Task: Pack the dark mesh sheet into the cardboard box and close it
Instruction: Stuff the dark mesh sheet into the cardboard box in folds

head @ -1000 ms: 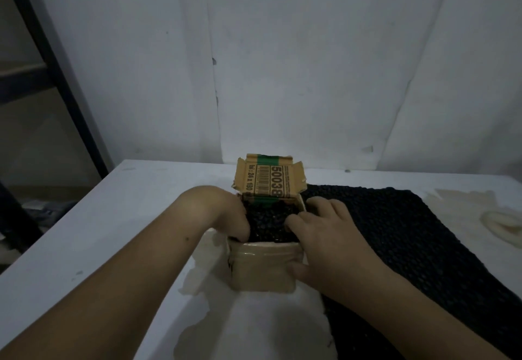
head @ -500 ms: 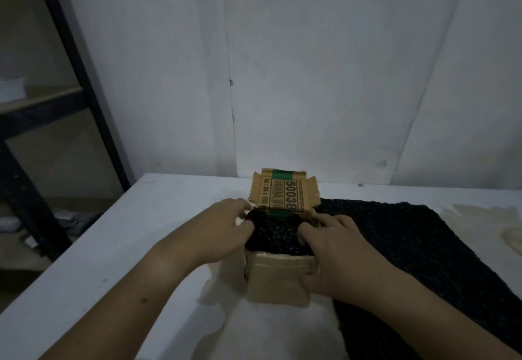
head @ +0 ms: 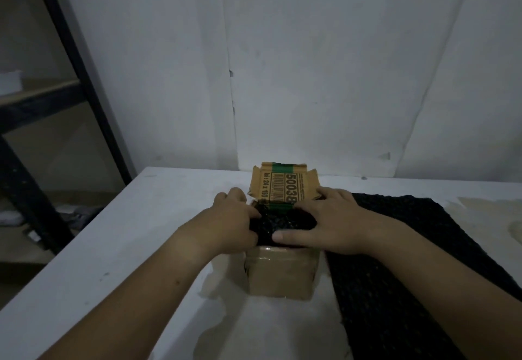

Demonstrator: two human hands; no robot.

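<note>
Both hands at the box mouth: left hand (head: 231,224) has fingers curled into the dark mesh sheet (head: 279,222), right hand (head: 330,224) is flat, fingers spread, pressing it down with the thumb along the near rim. Wad bulges above the cardboard box (head: 282,275) rim between my hands; lid flap (head: 284,184) stands open just beyond my fingertips. Risks: mesh looks springy and likely pops back on release, so the flap won't seat. Spread mesh (head: 409,246) lies on the worktop (head: 141,246) under my right forearm, can't tell if joined; if so, it drags the wad out. Off-centre push could tip the box or buckle a wall
</note>
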